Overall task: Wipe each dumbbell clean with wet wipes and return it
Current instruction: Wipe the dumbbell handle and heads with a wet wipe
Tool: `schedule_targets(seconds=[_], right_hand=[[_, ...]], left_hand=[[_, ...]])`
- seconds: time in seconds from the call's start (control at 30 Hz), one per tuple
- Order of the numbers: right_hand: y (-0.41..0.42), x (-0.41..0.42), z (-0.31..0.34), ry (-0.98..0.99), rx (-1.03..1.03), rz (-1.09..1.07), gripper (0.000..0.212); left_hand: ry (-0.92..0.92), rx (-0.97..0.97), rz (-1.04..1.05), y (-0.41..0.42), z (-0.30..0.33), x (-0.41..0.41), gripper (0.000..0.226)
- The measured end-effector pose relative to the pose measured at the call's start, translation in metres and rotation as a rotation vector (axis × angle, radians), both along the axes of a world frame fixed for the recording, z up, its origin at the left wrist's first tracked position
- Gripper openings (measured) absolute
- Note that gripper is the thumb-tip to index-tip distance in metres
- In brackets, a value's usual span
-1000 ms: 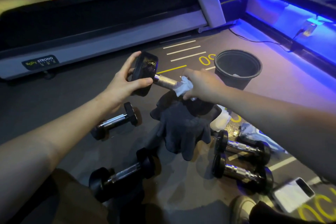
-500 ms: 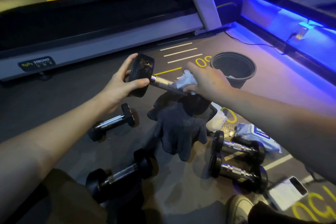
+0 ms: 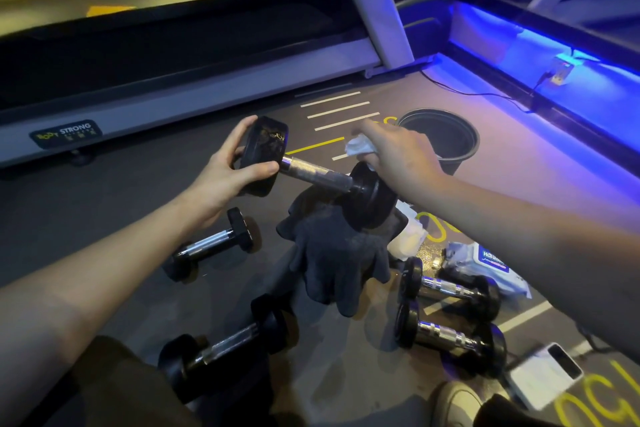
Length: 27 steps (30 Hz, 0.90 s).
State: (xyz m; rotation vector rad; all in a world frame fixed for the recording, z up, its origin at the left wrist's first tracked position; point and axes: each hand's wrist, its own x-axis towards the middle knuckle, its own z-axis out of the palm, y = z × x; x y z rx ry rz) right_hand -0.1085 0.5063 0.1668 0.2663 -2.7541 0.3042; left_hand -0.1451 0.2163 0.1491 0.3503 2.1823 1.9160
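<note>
Nearest me, four dumbbells (image 3: 221, 354) lie on the floor (image 3: 104, 218) around a dark glove (image 3: 339, 260), with a wipe packet (image 3: 488, 260) to the right. Above the glove I hold the raised dumbbell (image 3: 315, 177): my left hand (image 3: 221, 173) grips one end, fingers curled round it, while my right hand (image 3: 394, 152) pinches a white wipe (image 3: 358, 146) over the other end. Beyond stands a black bucket (image 3: 446, 135).

Dim gym floor (image 3: 145, 218) with yellow and white markings, a treadmill (image 3: 173, 80) behind, blue strip light (image 3: 554, 45) at right.
</note>
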Motion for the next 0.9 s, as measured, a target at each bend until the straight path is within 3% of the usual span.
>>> schedule_targets(seconds=[0.2,0.4,0.7,0.9], right_hand=[[0.013,-0.005,-0.006,-0.114,-0.067,-0.082,0.033],[0.009,0.005,-0.027,-0.272,-0.129,-0.077,0.067],[0.007,0.015,-0.041,-0.410,-0.490,-0.167,0.088],[0.001,0.024,-0.042,-0.448,-0.644,-0.235,0.099]], left_hand=[[-0.006,-0.001,0.009,0.000,-0.001,-0.002,0.097],[0.007,-0.006,0.011,-0.001,-0.002,0.000,0.090],[-0.013,-0.056,-0.037,-0.005,0.002,0.004,0.101],[0.005,-0.119,-0.030,0.000,0.004,0.009,0.095]])
